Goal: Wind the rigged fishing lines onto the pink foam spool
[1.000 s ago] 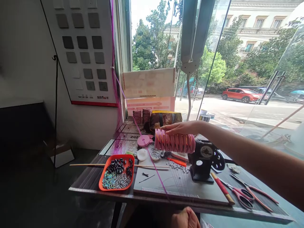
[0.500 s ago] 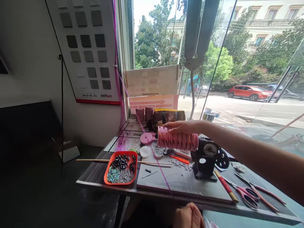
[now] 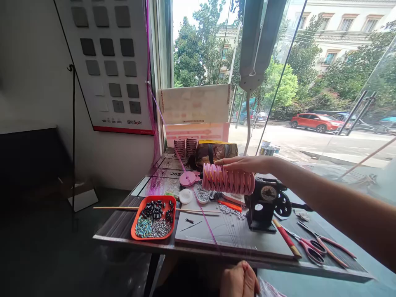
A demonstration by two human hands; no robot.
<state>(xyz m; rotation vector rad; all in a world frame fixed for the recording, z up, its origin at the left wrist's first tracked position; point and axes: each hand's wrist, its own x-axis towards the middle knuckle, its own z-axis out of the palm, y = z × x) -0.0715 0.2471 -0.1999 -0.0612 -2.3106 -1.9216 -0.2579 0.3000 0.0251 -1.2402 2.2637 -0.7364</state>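
Note:
My right hand (image 3: 239, 163) reaches in from the right and rests on top of a pink ribbed roller (image 3: 229, 180), its fingers stretched out flat. Yellowish and dark threads wrap around the roller's grooves. The roller is mounted on a small black hand-crank machine (image 3: 262, 206) with a spoked wheel (image 3: 282, 205). Several fine threads (image 3: 235, 233) run down from the roller over the board edge towards my left hand (image 3: 239, 280). That hand is closed in a pinch below the table edge, and the thread ends inside it are hidden.
An orange tray (image 3: 133, 231) of beads stands left, near a thin wooden stick (image 3: 116, 208). A grey board (image 3: 192, 237) lies in front. Scissors (image 3: 312, 249), pliers (image 3: 334, 247) and a red-wrapped stick (image 3: 286, 239) lie right. A purple strand (image 3: 204, 216) crosses the table.
The view has shifted slightly, so the whole scene sits a little further left. My right hand stays on the roller and my left hand stays closed below the table edge.

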